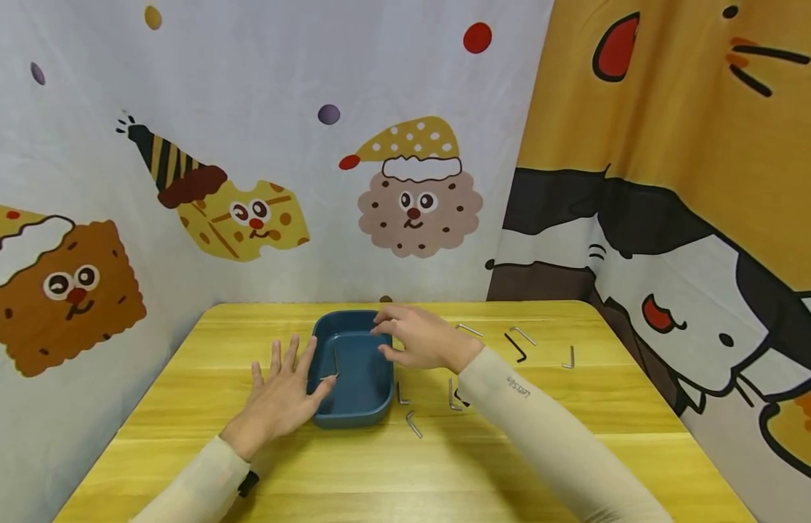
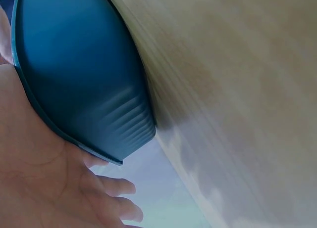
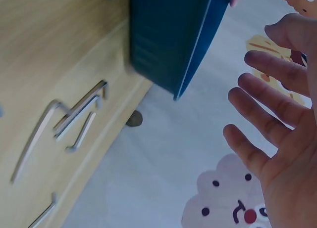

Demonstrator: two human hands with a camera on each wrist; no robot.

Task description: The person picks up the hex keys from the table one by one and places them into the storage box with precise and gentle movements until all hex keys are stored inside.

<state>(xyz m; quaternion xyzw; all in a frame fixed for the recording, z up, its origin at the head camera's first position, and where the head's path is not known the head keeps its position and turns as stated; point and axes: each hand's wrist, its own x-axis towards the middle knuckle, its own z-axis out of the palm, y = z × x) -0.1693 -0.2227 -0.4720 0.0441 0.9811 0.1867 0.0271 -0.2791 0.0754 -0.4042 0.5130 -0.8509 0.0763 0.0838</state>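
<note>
Several silver hex keys lie scattered across the wooden table in the head view, right of the blue tray, plus a black hex key. Right sleeve crosses over, blocking some tabletop. Hex key in the tray: just beside the left thumb; contact unclear. Left hand: spread fingers, at the left rim. Right hand: over the right rim, fingers loosely bent, holding nothing. Left wrist view: palm along the tray's rim, fingers extended past a corner. Right wrist view: fingers apart, tray just beside, several keys on the table beyond.
</note>
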